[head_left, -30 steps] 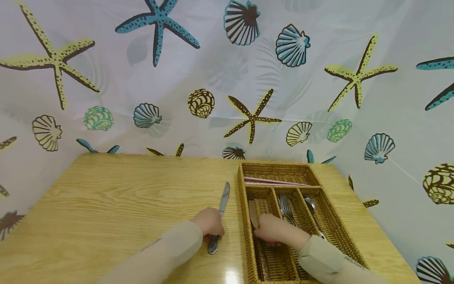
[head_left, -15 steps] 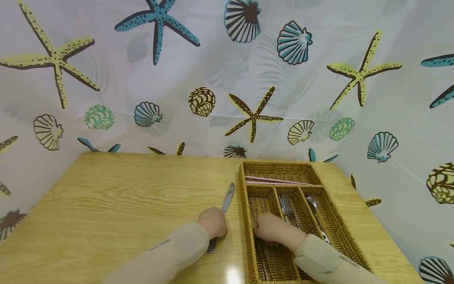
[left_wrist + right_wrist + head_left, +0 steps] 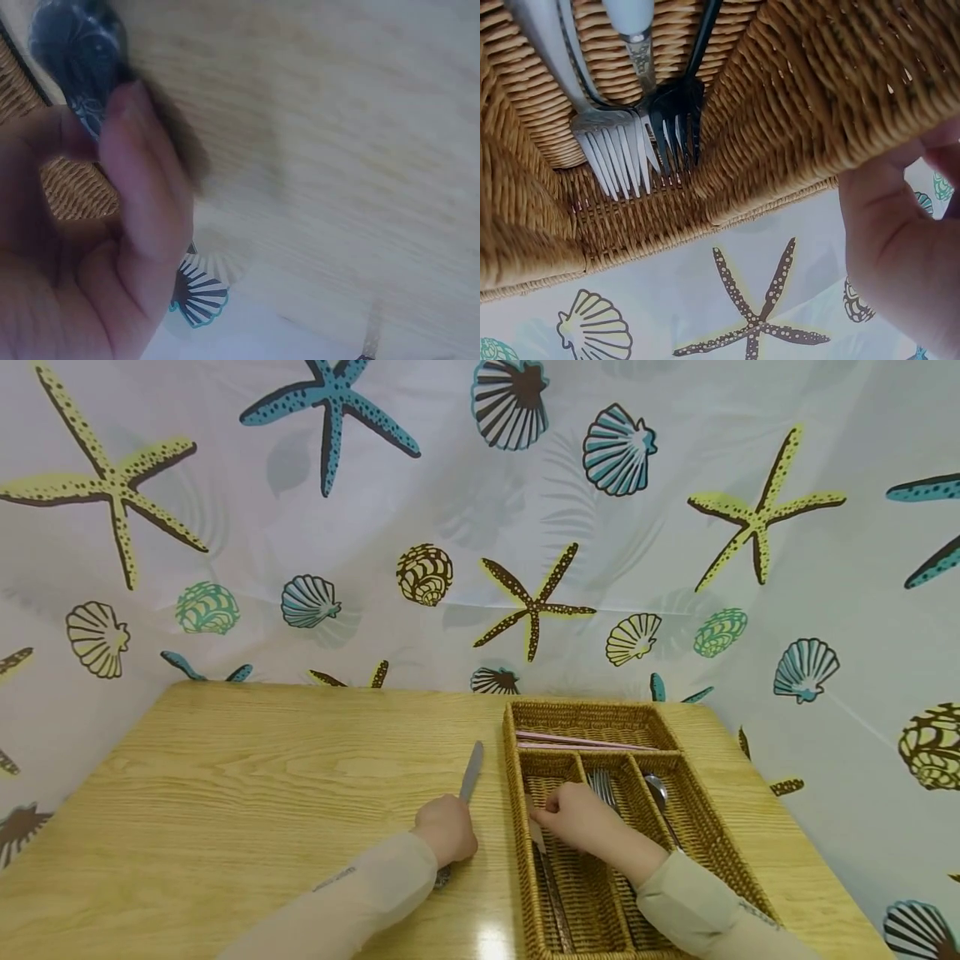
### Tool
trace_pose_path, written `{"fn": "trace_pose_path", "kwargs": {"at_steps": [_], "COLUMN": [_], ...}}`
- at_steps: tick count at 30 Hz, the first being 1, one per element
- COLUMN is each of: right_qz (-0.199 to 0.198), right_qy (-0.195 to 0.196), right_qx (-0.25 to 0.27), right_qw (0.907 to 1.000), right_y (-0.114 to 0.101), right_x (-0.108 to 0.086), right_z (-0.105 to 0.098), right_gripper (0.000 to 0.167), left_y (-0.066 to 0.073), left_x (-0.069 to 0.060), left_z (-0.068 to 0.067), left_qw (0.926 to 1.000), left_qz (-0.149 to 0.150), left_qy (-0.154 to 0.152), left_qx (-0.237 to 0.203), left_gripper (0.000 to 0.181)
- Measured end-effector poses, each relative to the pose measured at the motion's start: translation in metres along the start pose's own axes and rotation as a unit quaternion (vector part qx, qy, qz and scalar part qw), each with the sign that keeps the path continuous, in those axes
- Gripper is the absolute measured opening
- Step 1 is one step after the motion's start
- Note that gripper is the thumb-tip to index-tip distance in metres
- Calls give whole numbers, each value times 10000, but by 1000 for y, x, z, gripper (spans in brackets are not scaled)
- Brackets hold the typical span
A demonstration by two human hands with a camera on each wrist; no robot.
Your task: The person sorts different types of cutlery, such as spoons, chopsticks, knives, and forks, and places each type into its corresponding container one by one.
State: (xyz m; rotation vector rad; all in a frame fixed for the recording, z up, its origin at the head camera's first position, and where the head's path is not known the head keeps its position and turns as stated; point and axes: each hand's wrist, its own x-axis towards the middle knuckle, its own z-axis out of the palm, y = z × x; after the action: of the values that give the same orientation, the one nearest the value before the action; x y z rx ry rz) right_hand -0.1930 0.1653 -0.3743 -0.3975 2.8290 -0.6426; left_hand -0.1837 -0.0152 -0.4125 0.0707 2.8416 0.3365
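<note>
My left hand (image 3: 447, 831) pinches a table knife (image 3: 471, 773) by its handle, left of the wicker cutlery tray (image 3: 514, 777). The blade points away from me, and the patterned handle end (image 3: 79, 56) shows in the left wrist view. My right hand (image 3: 577, 818) is inside the tray's left compartment, its fingertips beside the blade of another knife (image 3: 553, 893) lying there lengthwise. In the right wrist view, the right thumb (image 3: 892, 240) shows beside the divider, which hides the fingertips.
Forks (image 3: 615, 150) lie in the middle compartment and a spoon (image 3: 656, 792) in the right one. Pink chopsticks (image 3: 570, 742) lie across the back compartment. A wooden table (image 3: 285, 777) bears the tray, and a shell-print cloth (image 3: 360, 543) hangs behind it.
My right hand has let go of the knife in the left compartment and moved up and forward, uncovering more of it. The left hand still holds its knife, with only a slight shift.
</note>
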Motion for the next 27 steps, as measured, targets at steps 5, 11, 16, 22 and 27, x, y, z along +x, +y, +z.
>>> {"fn": "trace_pose_path", "kwargs": {"at_steps": [5,11,16,22,27], "right_qz": [6,-27,21,103,217], "right_qy": [75,74,96,-23,-120], "right_qx": [195,290,441,363,459], "right_qw": [9998,9995,9990,9993,9986], "right_y": [1,1,1,-1,-4], "right_x": [-1,-1,0,3,4], "right_z": [-2,-5,-7,-7,-7], "right_gripper": [47,47,47,47,46], "left_y": [-8,-20,-31,-34,-34], "left_x": [1,3,8,3,-3], "left_z": [1,0,-5,-5,-9], "left_qw": [9991,9901,9539,9184,8860], "left_qz": [200,614,677,446,216], "left_qy": [152,207,151,40,-30], "left_qx": [-341,-1245,-2921,-3931,-4632], "left_gripper": [14,15,31,25,23]}}
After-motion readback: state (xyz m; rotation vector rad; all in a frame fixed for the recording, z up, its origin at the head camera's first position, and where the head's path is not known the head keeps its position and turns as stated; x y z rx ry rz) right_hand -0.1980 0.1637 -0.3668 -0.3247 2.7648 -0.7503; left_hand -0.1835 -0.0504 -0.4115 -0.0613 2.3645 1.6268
